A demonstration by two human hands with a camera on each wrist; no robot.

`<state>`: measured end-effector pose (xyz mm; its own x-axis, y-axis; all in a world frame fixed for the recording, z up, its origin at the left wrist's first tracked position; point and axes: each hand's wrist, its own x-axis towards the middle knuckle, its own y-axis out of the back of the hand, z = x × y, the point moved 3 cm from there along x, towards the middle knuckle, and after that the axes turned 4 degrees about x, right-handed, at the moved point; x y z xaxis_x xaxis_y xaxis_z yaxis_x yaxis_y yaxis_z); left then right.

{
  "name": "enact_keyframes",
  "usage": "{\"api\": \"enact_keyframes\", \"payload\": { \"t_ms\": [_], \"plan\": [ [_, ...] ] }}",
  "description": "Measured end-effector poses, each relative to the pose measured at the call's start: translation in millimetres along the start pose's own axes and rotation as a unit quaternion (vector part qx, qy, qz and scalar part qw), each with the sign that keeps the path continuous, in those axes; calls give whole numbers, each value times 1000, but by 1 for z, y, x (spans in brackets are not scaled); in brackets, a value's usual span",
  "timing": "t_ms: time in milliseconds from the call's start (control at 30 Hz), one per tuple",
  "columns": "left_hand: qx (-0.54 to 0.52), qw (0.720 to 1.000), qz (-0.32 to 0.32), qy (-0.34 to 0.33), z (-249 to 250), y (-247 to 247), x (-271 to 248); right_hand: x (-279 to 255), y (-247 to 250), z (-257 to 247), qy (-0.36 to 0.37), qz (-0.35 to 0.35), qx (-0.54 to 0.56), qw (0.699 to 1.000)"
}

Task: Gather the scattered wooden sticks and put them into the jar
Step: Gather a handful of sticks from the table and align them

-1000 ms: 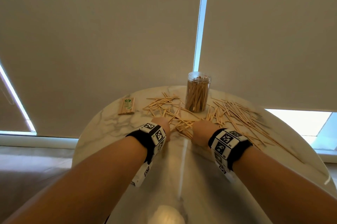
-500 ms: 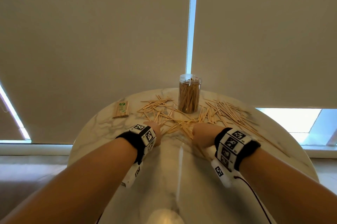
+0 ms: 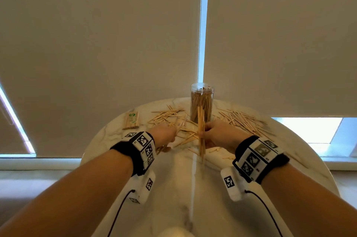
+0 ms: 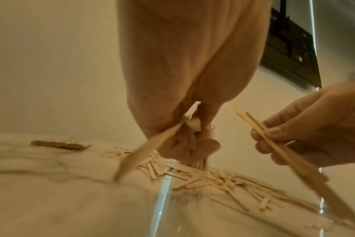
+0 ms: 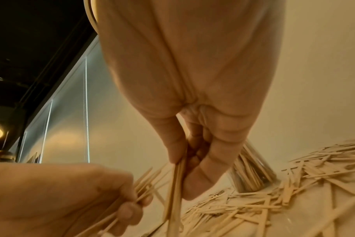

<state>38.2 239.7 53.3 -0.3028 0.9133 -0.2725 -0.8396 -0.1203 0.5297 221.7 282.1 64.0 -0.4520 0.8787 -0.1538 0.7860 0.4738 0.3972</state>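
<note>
A clear jar (image 3: 201,101), packed with upright wooden sticks, stands at the far middle of the round marble table (image 3: 173,188). Loose sticks (image 3: 239,119) lie scattered around it on both sides. My right hand (image 3: 207,132) pinches a small bundle of sticks (image 3: 201,130) held nearly upright in front of the jar; the right wrist view shows thumb and fingers curled round this bundle (image 5: 175,181). My left hand (image 3: 166,133), just left of it, grips a few sticks (image 4: 144,154) that slant down toward the table.
A flat pack of sticks with a green label (image 3: 132,121) lies at the table's far left. Pale roller blinds (image 3: 96,43) hang right behind the table. A bright window strip (image 3: 309,130) shows at the right. Cables run from both wrist units.
Both hands have lifted off the pile with sticks in them. The right hand now holds its bundle upright in front of the jar; the left hand has shifted slightly left.
</note>
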Motion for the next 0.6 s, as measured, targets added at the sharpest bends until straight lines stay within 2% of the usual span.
{"api": "enact_keyframes", "payload": {
  "t_ms": [133, 200, 367, 533, 600],
  "plan": [
    [-62, 995, 21, -70, 21, -14, -4, 5, -10, -8, 19, 10, 61, 998],
    [-83, 990, 33, -111, 31, -20, -4, 6, -15, -14, 55, 18, 87, 994],
    [-144, 972, 5, -183, 49, -29, 12, 24, -11, -27, 164, 120, 77, 976],
    [-182, 963, 25, -197, 61, -25, 40, 47, -1, -31, 206, 234, 56, 949],
    [-186, 962, 17, -198, 62, -26, 48, 55, 2, -30, 206, 237, 54, 948]
  ]
}}
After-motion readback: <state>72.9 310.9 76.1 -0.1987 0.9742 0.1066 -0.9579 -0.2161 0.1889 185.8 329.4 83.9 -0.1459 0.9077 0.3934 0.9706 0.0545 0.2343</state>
